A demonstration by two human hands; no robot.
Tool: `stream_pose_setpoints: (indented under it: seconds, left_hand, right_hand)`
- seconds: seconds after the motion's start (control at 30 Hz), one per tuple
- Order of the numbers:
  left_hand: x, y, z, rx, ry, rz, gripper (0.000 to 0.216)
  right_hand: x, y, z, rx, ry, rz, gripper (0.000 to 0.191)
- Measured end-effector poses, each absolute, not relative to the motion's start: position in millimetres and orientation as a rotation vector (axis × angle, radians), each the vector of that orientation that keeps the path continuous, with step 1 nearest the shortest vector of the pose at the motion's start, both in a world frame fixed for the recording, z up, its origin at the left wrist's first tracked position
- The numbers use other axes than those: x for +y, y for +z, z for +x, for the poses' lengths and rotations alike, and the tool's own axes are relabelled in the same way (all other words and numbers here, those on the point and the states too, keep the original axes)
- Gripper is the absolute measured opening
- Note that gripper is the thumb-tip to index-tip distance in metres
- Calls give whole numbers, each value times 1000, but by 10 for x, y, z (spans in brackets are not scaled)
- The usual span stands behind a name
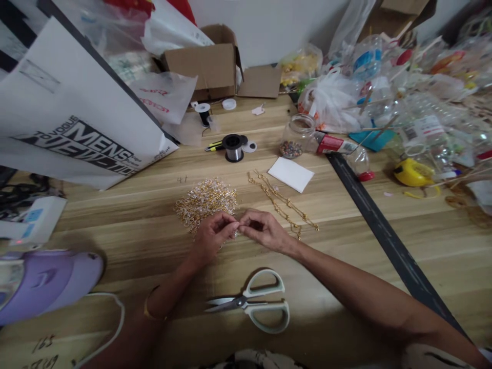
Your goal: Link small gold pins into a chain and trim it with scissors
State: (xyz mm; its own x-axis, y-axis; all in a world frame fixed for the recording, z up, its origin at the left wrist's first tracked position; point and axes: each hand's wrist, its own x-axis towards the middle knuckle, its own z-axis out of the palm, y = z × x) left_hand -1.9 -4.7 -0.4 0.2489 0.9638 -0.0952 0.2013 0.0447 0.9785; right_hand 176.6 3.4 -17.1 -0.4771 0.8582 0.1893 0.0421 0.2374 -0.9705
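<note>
Right, both hands meet over the tabletop [346,246], just at the near edge of the pile of gold pieces [205,204]. My left hand [212,237] has its thumb and forefinger pinched shut on something tiny; my right hand [263,230] pinches the same spot from the other side, fingertips touching. I cannot tell what the item is, it is too small and hidden between the fingers, probably one gold piece off the pile.

Handling, as I judge it: very light, thin metal, stiff in each link but loose as a heap, easily bent or dropped, likely to snag on its neighbours. Best taken with fingertips only, at the end of one piece, not by scooping.

The pile has no clear direction, just a rough mound spread a bit wider left to right. The gold chains [282,202] beside it are clearer: two strands lying nearly side by side, long axis running from upper left to lower right, the near ends close by my right hand. They are limp, so I would lift them by an end.

Scissors [253,302] lie closed near me, blades pointing left, handles right. A wire spool [233,147] and a bead jar [294,137] stand farther back, a white card [291,174] between jar and chains.
</note>
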Motion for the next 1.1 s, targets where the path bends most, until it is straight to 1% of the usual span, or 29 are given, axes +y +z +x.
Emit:
stream_pose_setpoints:
  seconds: [0.13,0.37,0.43,0.63,0.83,1.1]
  left_hand:
    - [-28,-6,-33,1145,848,1357,18]
    - [-10,-44,-61,1163,811,1441,17]
    - [-13,-56,-67,1189,782,1482,19]
    - [-8,-33,-80,1215,756,1603,14]
    - [-1,15,-84,1179,730,1634,19]
    - [-17,-37,-79,1158,766,1614,12]
  right_hand:
    - [30,-144,1771,-1643,1394,-852,24]
    - [12,-158,1766,-1517,1494,-886,25]
    - [13,-170,1760,-1501,1491,-888,25]
    - [8,-151,1745,-1496,1478,-917,27]
    - [-5,-152,1743,-1509,1484,-910,28]
    - [-7,-160,1733,-1532,1469,-916,28]
